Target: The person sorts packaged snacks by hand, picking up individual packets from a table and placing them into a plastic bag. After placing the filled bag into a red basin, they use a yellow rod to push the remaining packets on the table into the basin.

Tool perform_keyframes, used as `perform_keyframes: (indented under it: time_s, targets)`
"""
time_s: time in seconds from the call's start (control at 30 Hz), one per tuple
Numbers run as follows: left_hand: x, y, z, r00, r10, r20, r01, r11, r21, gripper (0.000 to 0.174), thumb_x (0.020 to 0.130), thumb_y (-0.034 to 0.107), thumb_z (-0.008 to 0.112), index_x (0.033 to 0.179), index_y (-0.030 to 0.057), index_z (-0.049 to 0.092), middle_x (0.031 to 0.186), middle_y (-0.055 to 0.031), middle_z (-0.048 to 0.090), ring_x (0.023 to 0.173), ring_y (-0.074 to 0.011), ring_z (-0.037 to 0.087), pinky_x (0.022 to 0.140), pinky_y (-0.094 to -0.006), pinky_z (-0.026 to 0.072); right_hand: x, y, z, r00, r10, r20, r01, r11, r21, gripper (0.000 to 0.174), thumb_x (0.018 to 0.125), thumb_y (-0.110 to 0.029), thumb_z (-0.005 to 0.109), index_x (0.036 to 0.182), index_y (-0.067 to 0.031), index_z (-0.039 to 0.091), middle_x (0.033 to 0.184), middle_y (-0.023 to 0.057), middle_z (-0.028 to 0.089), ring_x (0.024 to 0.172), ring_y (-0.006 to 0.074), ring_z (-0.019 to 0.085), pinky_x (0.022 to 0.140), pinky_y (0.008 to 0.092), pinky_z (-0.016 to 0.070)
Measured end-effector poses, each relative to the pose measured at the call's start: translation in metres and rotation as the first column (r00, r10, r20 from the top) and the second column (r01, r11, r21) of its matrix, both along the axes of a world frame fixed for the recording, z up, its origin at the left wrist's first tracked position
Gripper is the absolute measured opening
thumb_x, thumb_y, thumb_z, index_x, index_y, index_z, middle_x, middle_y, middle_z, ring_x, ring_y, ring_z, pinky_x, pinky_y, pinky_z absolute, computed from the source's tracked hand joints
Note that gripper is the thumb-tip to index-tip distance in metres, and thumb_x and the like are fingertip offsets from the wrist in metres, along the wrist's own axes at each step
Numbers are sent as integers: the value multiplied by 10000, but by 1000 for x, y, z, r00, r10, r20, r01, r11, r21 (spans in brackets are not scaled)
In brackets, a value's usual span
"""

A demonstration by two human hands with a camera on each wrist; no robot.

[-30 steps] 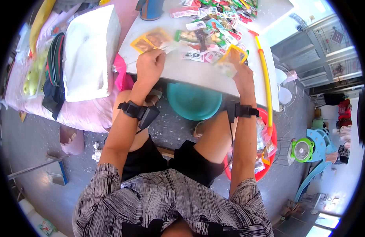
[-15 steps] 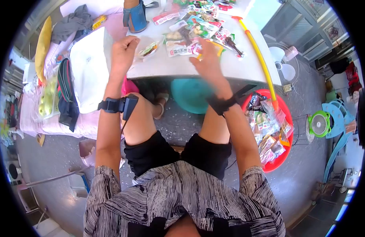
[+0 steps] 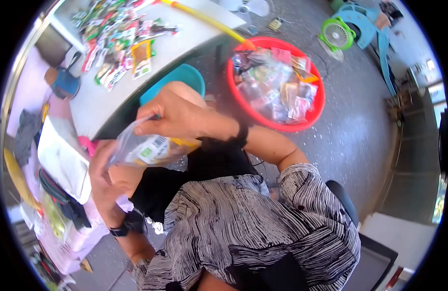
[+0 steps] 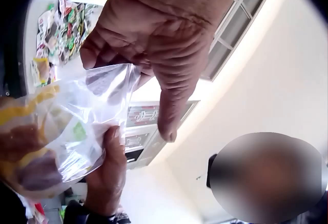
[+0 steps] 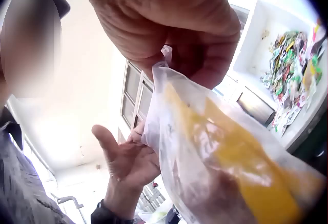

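Observation:
A clear plastic bag (image 3: pixel 156 148) with yellow-trimmed packets and a green-and-white label inside is held over the lap. My right hand (image 3: pixel 178 116) pinches the bag's gathered upper edge between thumb and fingers, as the right wrist view shows. At the bag's other side, my left hand (image 3: pixel 105 169) has its fingers against the plastic, partly hidden behind it. Its thumb stands out away from the bag in the left wrist view. Brown pieces show through the film of the bag (image 4: pixel 61 131). A yellow-framed packet (image 3: pixel 141 56) lies at the near edge of the pile on the table.
The white table (image 3: pixel 100 102) carries many snack packets (image 3: pixel 119 36) and a blue container (image 3: pixel 66 85). A red basin (image 3: pixel 233 92) full of bagged packets stands on the floor to the right, beside a yellow pole (image 3: pixel 204 22). A teal basin (image 3: pixel 185 75) is under the table edge.
Both hands have come back from the table to over the lap, and the body has turned toward the red basin. My right hand has left the packets and now pinches the plastic bag.

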State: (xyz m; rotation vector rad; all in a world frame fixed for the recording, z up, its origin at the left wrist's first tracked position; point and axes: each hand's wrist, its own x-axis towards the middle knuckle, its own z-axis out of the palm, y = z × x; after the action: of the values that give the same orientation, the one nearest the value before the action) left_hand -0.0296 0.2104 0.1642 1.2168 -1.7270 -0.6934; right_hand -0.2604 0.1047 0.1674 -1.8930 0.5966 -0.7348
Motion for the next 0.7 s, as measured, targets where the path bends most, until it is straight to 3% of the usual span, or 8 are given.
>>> perform_keyframes:
  time_s: [0.03, 0.13, 0.23, 0.33, 0.53, 0.67, 0.7]
  targets:
    - [-25, 1, 7, 992, -47, 113, 53, 998, -46, 527, 680, 318, 800, 1035, -32, 628, 975, -114, 584, 899, -243, 569, 806, -352, 438, -13, 5, -7, 999, -46, 4, 47, 997, -63, 149, 815, -165, 700, 829, -19, 676, 643, 118, 597, 563, 149, 544, 533, 296, 433]
    - [-67, 2, -10, 885, 129, 448, -25, 972, -232, 290, 743, 100, 733, 985, -26, 634, 873, -125, 578, 775, -261, 569, 701, -333, 451, -49, 20, -26, 986, -156, 61, 165, 964, -207, 134, 822, -165, 689, 804, -34, 662, 620, 108, 569, 555, 218, 545, 529, 338, 423]
    - [-94, 1, -7, 901, 75, 427, 51, 959, -277, 191, 752, -74, 643, 937, -28, 634, 802, -116, 563, 688, -255, 550, 623, -314, 445, -81, 31, -33, 963, -238, 125, 269, 866, -421, 115, 773, -147, 724, 805, -47, 675, 662, 98, 580, 647, 257, 577, 582, 363, 445]
    - [-108, -6, 4, 917, -49, 396, 154, 959, -239, 190, 741, -76, 649, 926, -39, 628, 800, -119, 562, 681, -247, 550, 602, -311, 442, -112, 48, -21, 953, -274, 132, 304, 853, -424, 159, 718, -113, 742, 858, -64, 684, 721, 91, 589, 722, 276, 583, 637, 384, 467]
    - [-146, -22, 8, 876, -234, 421, 340, 920, -197, 199, 720, -55, 669, 915, -27, 635, 797, -123, 562, 672, -281, 557, 594, -328, 454, -135, 65, -26, 955, -289, -67, 205, 806, -555, 306, 675, -75, 722, 976, -77, 661, 785, 86, 603, 711, 279, 573, 647, 376, 488]
    - [-160, -36, -3, 916, -151, 372, 272, 914, -300, 237, 730, -50, 666, 962, -12, 636, 823, -115, 574, 668, -255, 578, 586, -324, 460, -158, 48, -36, 935, -319, -152, 176, 793, -583, 269, 694, -63, 650, 963, -60, 660, 804, 82, 619, 763, 273, 602, 649, 360, 507]
    - [-160, -37, -4, 936, -107, 335, 199, 947, -254, 254, 738, -52, 658, 987, -8, 633, 834, -112, 577, 672, -241, 584, 587, -317, 464, -171, 38, -42, 930, -358, -87, 214, 717, -664, 271, 685, -49, 644, 954, -54, 674, 815, 89, 637, 767, 273, 612, 661, 338, 512]
